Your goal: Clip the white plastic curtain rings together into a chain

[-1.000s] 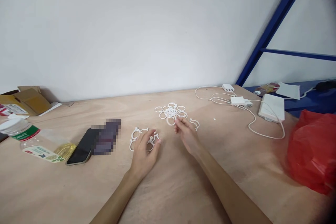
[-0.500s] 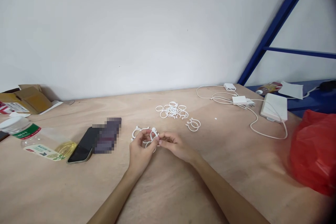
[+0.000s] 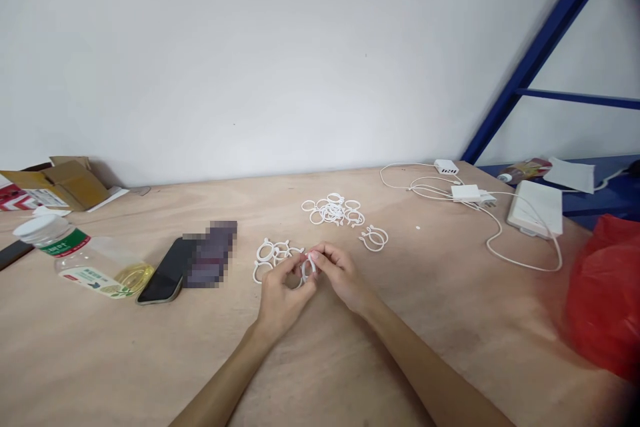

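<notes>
Over the middle of the wooden table [image 3: 350, 347], both my hands pinch one white plastic open ring [image 3: 309, 269] with small knobbed ends. My left hand [image 3: 285, 297] has its thumb and fingers on the ring's left and lower side. On its top and right side are the thumb and fingertips of my right hand [image 3: 343, 277], which partly cover the knobs. Several like rings [image 3: 265, 251] lie just beyond my left hand, some behind its fingers. Farther back is a heap of white rings [image 3: 333, 212], with a couple of separate rings [image 3: 375, 237] to its right.
At left stand a clear bottle [image 3: 75, 257] and a cardboard box [image 3: 75, 185]; a phone [image 3: 163, 273] lies beside a blurred-out dark patch. White cables and a charger [image 3: 465, 193] are at back right, near a white box [image 3: 535, 208]. A red bag [image 3: 607, 293] sits at the right edge.
The ring in my hands has turned so its knobs are up under my right fingertips. My hands have shifted slightly right, exposing more rings at left. The whole view has shifted a little.
</notes>
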Motion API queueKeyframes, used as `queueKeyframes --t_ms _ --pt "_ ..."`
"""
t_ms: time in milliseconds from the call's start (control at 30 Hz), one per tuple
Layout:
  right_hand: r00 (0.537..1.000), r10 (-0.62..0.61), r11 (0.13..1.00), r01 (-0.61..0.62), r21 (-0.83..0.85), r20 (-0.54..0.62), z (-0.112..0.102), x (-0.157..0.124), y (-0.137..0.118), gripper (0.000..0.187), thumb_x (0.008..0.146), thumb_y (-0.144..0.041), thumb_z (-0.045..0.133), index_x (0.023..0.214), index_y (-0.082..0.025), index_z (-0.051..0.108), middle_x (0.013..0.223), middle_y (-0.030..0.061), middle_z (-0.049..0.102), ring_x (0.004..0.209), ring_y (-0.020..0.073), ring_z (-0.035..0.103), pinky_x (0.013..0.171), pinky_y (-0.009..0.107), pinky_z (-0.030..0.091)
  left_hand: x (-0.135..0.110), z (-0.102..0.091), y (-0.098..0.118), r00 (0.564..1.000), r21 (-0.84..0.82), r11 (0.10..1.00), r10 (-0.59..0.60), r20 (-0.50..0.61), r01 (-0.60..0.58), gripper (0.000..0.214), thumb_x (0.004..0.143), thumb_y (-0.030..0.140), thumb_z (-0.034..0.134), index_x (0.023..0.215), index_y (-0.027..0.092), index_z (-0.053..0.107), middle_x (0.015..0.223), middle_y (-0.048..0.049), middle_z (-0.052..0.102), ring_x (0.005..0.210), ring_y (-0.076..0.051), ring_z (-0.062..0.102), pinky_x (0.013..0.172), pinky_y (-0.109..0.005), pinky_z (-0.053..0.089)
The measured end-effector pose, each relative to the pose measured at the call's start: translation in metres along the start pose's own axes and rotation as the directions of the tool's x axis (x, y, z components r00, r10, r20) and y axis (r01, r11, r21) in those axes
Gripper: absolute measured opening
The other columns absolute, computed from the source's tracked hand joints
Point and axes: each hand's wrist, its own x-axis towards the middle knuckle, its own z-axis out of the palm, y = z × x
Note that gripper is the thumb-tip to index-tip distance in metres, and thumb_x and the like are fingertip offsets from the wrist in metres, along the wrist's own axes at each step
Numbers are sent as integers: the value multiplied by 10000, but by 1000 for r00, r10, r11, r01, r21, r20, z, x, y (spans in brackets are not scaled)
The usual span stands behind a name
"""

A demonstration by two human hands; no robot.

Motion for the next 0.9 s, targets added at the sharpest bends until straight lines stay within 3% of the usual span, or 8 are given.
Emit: queueKeyframes --t_ms 100,233,367,467,600,767,833,900 --pt "998 -52 995 48 -87 -41 2 0 5 230 849 -346 512 732 -180 620 695 12 613 679 143 550 668 270 437 1 -2 2 999 60 998 21 41 -23 156 762 257 561 831 158 661 643 23 569 610 -116 502 606 -234 427" --pt "965 -214 887 126 -444 -153 -7 4 10 203 827 -276 512 682 -185 622 716 24 613 710 156 554 673 272 424 3 -5 -9 987 236 958 155 48 -162 233 733 224 598 954 182 660 846 -27 658 761 -171 582 743 -307 482" --pt "897 -342 545 -53 -837 -280 -32 8 8 102 781 -207 541 744 -172 630 801 65 631 816 196 558 771 309 406 2 -4 -25 953 436 850 293 73 -295 254 770 228 602 1014 216 673 1077 -87 622 992 -256 538 895 -441 449" --pt "884 -310 265 -272 -925 -349 -51 9 3 119 753 -202 567 833 -157 642 877 97 633 899 241 550 804 344 380 2 -4 -28 946 501 809 314 73 -307 277 818 235 570 1081 235 655 1115 -94 589 996 -259 507 877 -461 454" --pt "883 -197 129 -408 -904 -426 -70 8 -2 167 758 -222 556 877 -159 656 934 116 631 927 254 547 773 348 365 2 -4 -26 939 487 816 343 24 -311 294 838 250 560 1124 242 628 1112 -94 566 1004 -248 500 870 -444 458" --pt "908 -135 214 -365 -906 -397 -81 10 -1 166 781 -206 522 721 -182 675 873 107 656 924 259 535 775 359 345 1 -2 -24 936 440 836 349 34 -328 273 839 266 562 1102 246 633 1112 -89 566 1007 -242 510 876 -432 450" --pt "917 -185 397 -260 -880 -354 -78 12 0 150 768 -191 535 693 -183 664 808 85 645 863 236 536 770 347 351 0 -1 -23 938 411 851 347 26 -326 268 840 270 561 1098 243 629 1112 -88 571 1011 -242 523 888 -431 447" --pt "927 -179 669 -130 -731 -329 -67 13 -1 132 763 -237 565 676 -183 648 737 49 617 770 201 527 738 324 366 0 -1 -20 942 369 875 336 3 -314 289 836 288 571 1118 232 609 1117 -91 577 1041 -245 532 913 -429 441"
